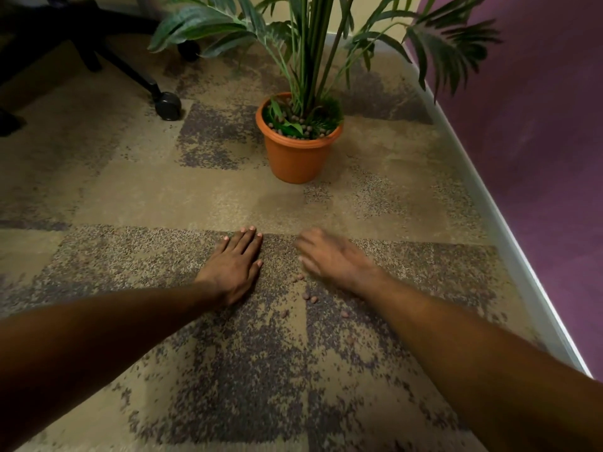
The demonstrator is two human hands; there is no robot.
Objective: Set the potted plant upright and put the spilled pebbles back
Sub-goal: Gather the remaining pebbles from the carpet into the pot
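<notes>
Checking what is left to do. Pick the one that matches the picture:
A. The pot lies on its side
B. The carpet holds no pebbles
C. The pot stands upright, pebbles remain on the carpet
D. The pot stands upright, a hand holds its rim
C: the terracotta pot stands upright beyond both hands, and loose pebbles lie on the carpet between the left hand and the right hand.

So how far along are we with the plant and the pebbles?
Done: the pot stands upright on the carpet, with pebbles already inside around the stems. In hand: the left hand lies flat on the carpet and the right hand, blurred, is beside the loose pebbles; whether it holds any cannot be told. Left: gather that small scatter between the hands and drop it into the pot.
</notes>
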